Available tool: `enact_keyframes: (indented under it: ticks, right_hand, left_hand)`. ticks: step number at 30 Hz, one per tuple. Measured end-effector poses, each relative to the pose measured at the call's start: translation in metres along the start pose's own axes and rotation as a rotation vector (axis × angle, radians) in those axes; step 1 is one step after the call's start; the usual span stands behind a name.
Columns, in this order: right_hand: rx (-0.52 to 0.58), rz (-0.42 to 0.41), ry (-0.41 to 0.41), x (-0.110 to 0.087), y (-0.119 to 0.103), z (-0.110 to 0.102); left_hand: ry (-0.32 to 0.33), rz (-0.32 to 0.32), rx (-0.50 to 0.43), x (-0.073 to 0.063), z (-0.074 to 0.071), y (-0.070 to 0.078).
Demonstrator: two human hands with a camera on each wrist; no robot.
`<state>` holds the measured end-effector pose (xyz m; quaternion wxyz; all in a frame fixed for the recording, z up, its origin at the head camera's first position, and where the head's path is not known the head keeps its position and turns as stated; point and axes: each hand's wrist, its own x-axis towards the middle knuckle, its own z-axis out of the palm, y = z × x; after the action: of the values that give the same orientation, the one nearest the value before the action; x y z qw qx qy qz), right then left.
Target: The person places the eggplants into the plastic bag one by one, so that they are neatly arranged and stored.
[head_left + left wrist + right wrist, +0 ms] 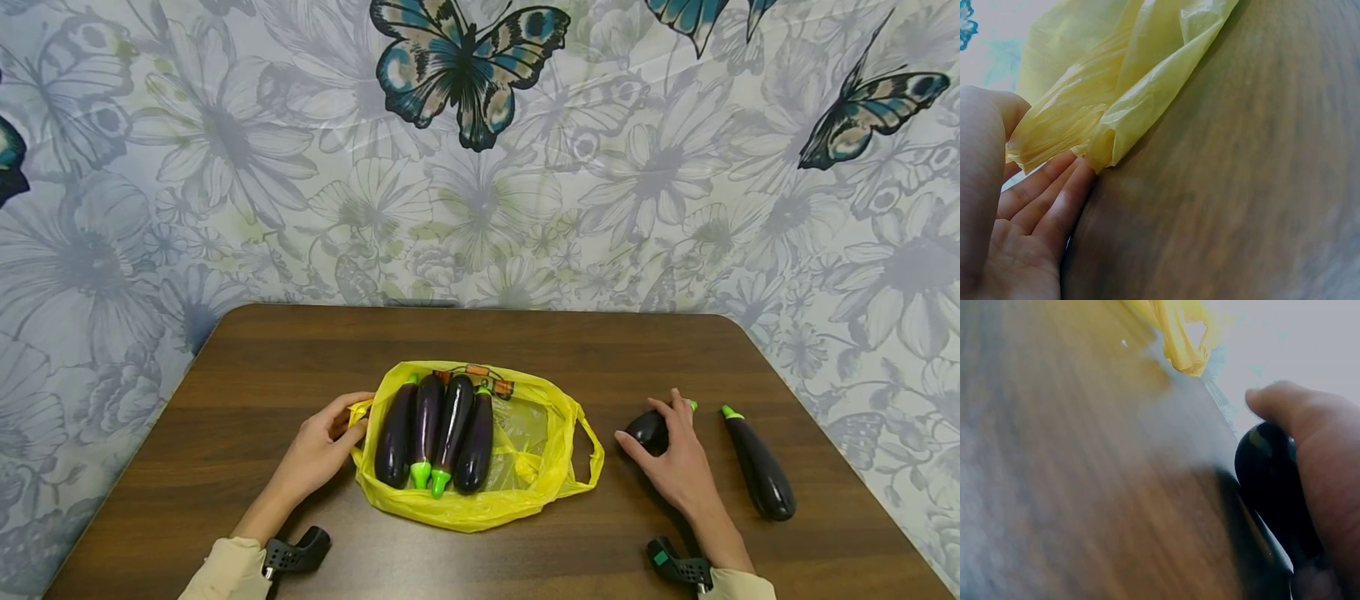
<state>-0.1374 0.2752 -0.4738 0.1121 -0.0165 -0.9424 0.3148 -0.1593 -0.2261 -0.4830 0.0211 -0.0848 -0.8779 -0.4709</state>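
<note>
In the head view, a yellow plastic bag [480, 518] lies spread on the table with its mouth facing up. Several dark purple eggplants [453, 425] with bright green stems lie side by side in its left half. My left hand [321, 446] pinches the bag's left handle between thumb and fingers, gathered film showing in the left wrist view. To the right of the bag, my right hand [678, 458] grips another eggplant [648, 431], its rounded end showing past the thumb. The right wrist view shows that eggplant's dark end [1266, 462] close under the thumb.
One more eggplant [759, 467] lies on the brown wooden table [570, 342], right of my right hand. The bag's right handle [592, 454] loops toward that hand. Orange and black print [487, 379] shows at the bag's back rim. A butterfly-patterned cloth [480, 217] hangs behind.
</note>
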Motion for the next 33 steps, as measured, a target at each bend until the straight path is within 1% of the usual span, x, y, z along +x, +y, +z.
enact_keyframes:
  ticks: [13, 16, 20, 22, 29, 33]
  right_hand:
    - [-0.044, 0.065, -0.025, 0.0023, 0.0004, -0.0009]
    - [-0.054, 0.052, -0.003, 0.0029, 0.0011, -0.0003]
    - [-0.069, 0.013, 0.042, 0.0037, 0.0028, 0.0003]
    - [-0.074, 0.008, 0.049, 0.0038, 0.0031, 0.0001]
    - [-0.079, 0.047, 0.022, 0.0038, 0.0038, -0.0002]
    - [-0.084, 0.066, 0.01, 0.0036, 0.0029, -0.0005]
  left_hand:
    - [0.0, -0.011, -0.01, 0.0006, -0.0008, 0.0042]
    - [-0.002, -0.01, -0.015, 0.0011, -0.0011, 0.0037]
    - [-0.002, -0.007, -0.01, 0.0017, 0.0, 0.0015]
    - [-0.001, -0.006, -0.007, 0.0018, 0.0004, 0.0007]
    - [0.0, -0.016, -0.007, 0.001, 0.0002, 0.0024]
    - [0.002, -0.007, -0.006, 0.0008, -0.0005, 0.0033]
